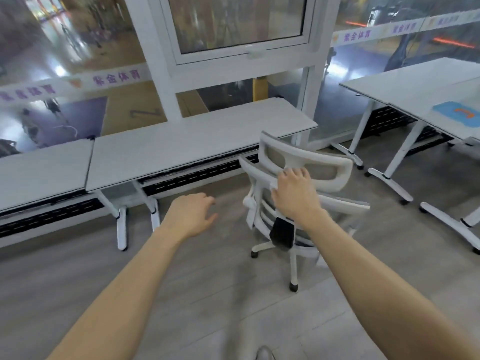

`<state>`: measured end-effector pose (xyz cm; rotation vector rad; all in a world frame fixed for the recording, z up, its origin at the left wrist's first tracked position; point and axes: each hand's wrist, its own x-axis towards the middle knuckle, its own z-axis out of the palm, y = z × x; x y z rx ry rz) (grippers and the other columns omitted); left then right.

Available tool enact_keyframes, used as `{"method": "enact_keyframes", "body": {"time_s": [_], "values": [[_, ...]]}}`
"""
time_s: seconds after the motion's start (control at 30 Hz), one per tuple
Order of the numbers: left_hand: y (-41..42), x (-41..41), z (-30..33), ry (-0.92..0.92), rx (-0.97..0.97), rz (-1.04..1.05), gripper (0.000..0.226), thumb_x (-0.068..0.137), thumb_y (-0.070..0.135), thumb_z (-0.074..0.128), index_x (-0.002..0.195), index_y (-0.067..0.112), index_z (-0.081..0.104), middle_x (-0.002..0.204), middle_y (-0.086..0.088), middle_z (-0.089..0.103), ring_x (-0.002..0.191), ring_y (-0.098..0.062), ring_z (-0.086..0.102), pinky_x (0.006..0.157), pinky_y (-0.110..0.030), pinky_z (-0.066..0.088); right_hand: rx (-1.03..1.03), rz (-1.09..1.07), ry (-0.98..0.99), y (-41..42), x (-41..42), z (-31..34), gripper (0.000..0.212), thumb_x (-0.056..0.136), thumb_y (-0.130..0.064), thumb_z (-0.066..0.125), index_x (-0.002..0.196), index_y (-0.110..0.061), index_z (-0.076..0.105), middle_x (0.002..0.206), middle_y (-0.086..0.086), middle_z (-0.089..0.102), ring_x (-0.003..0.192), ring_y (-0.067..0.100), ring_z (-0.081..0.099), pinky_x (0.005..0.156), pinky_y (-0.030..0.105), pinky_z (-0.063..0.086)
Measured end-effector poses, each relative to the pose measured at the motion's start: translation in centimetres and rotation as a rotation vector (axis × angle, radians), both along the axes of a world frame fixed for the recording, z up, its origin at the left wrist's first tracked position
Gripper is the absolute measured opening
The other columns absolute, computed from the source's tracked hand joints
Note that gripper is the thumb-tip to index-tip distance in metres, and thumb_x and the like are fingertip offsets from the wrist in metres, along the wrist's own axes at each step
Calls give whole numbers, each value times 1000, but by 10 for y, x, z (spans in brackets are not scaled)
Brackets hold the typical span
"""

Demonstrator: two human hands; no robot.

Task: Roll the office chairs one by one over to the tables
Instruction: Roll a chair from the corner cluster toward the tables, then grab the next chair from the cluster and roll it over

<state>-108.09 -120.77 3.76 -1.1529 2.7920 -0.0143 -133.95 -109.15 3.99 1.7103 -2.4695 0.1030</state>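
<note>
Chair: a white mesh-backed office chair stands on the grey floor, just beside the right end of the long white worktop under the window, its back turned toward the camera and its castors on the floor.
Right hand: the right hand rests on the chair's upper back just below the headrest, fingers curled over the frame, gripping it; the arm reaches out nearly straight.
Left hand: the left hand hangs in the air to the chair's left, apart from it, fingers loosely curled and holding nothing; the forearm stretches forward beside the right.
Step in hand: by the look of it, the chair is being steered the last stretch toward the worktop's edge.
Doing it well: a steady, level push from the backrest should keep the five-legged base rolling without tipping; the seat wants to be lined up with the gap beside the worktop's legs, and the free hand could take the other side of the back to stop it swivelling.
Surroundings: a second worktop stands well apart at right, carrying a blue item.
</note>
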Motion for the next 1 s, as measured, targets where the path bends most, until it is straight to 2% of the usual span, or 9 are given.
{"method": "enact_keyframes", "body": {"time_s": [0.07,0.13,0.23,0.33,0.53,0.73,0.87,1.0], "values": [[29,69,-3,-28,-7,102,44,108,58,52,143,33,61,138,6,66,131,-22,63,103,-45,54,72,168,-83,5,70,-3,38,105,-37,56,132,-9,60,132,14,65,126,36,59,106,48,49],[65,146,-9,-52,14,220,41,108,56,53,141,33,61,135,6,67,127,-22,65,102,-45,56,158,303,-110,13,146,-14,37,107,-34,55,134,-10,58,135,13,64,127,35,60,100,47,53],[137,273,-21,-76,68,435,43,108,55,52,145,33,59,135,3,66,130,-23,64,98,-40,56,274,495,-87,35,271,-35,34,108,-33,54,133,-11,58,136,13,62,128,35,60,101,46,52],[232,408,-35,-102,110,687,47,108,55,52,148,32,58,140,1,66,133,-24,64,102,-37,55,371,745,-36,66,406,-52,33,108,-33,55,133,-12,58,137,13,61,130,36,59,103,46,51],[487,628,-45,-112,198,1266,48,110,52,54,151,26,58,140,-4,67,126,-29,67,97,-42,57,416,1314,-8,182,681,-58,39,108,-39,55,133,-10,60,136,15,63,130,37,61,103,45,52],[708,707,-41,-102,203,1729,45,110,53,53,146,26,62,133,-1,69,117,-27,70,88,-41,59,403,1777,100,328,869,-54,48,109,-44,55,142,-10,60,139,17,64,132,37,62,105,44,52],[806,724,-45,-66,180,1985,42,109,54,54,137,25,66,127,-1,70,116,-27,70,88,-42,61,369,2008,192,415,953,-54,43,110,-42,52,138,-11,60,133,15,67,124,37,65,95,42,54],[871,751,-53,0,211,2156,43,108,54,54,140,28,65,135,0,69,123,-27,68,96,-44,60,369,2165,231,481,1029,-61,36,110,-39,51,131,-12,61,125,11,66,115,34,66,81,39,49]]}}
